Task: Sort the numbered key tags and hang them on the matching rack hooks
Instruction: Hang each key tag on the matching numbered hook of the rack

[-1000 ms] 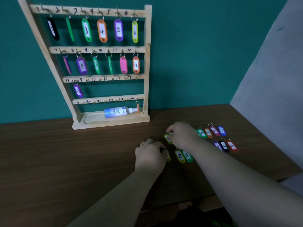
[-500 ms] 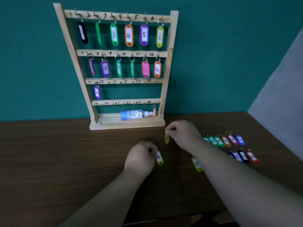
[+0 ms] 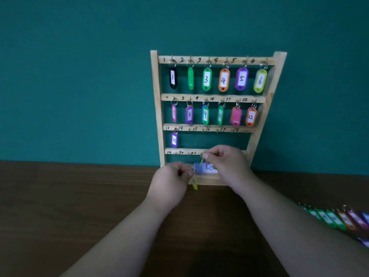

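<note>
A wooden key rack [image 3: 259,134] stands against the teal wall, with numbered hooks. Tags hang on its top two rows and a purple tag 13 [image 3: 174,139] on the third row. My left hand [image 3: 171,183] pinches the ring of a yellow tag [image 3: 194,183] that dangles in front of the rack's base. My right hand [image 3: 225,162] pinches the ring of a yellow-green tag [image 3: 201,164], seen edge-on, just below the fourth bar. Both hands are raised off the table, close together.
A small blue-and-white bottle [image 3: 207,168] lies in the rack's bottom tray, partly behind my right hand. Several loose coloured tags [image 3: 337,217] lie in a row on the brown table [image 3: 79,206] at the far right.
Both hands have lifted their tags off the table and moved up toward the rack's lower bars. The view has shifted so the rack sits in the centre.
</note>
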